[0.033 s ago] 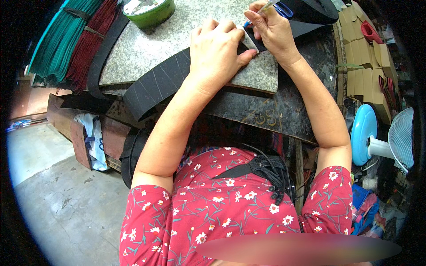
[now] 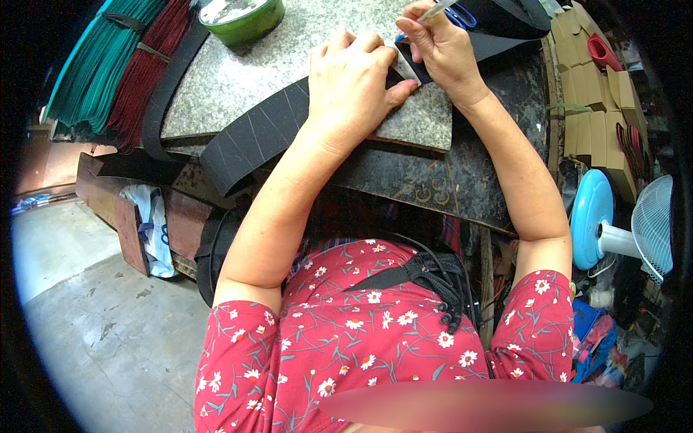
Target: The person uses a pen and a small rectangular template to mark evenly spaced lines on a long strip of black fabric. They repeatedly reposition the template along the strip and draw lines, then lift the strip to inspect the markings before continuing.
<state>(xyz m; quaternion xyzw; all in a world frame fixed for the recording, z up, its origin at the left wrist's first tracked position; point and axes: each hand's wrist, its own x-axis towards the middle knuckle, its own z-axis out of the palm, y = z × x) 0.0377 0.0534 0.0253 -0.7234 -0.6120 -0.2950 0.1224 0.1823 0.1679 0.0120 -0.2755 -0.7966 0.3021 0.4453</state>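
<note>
The right hand [image 2: 442, 58], curled nearly closed, pinches a pen [image 2: 437, 9], tip pointing down-left. The left hand [image 2: 348, 85], loosely spread, rests on a white straightedge [image 2: 408, 66] and black strip [image 2: 256, 130], its long axis running lower-left to upper-right across the speckled counter [image 2: 238, 79].

Slab [image 2: 278, 68]: on table [image 2: 498, 184]. Bowl [image 2: 249, 32]: on slab, far left. Bundles [image 2: 105, 61], two: side by side, left of slab. Strip [image 2: 253, 133]: across slab, beneath left hand [image 2: 354, 90], left part beyond near edge. Pen [image 2: 436, 9]: in right hand [image 2: 442, 56]. Boxes [image 2: 588, 83]: right of table. Fan [image 2: 653, 229]: right of table, nearer than boxes.
</note>
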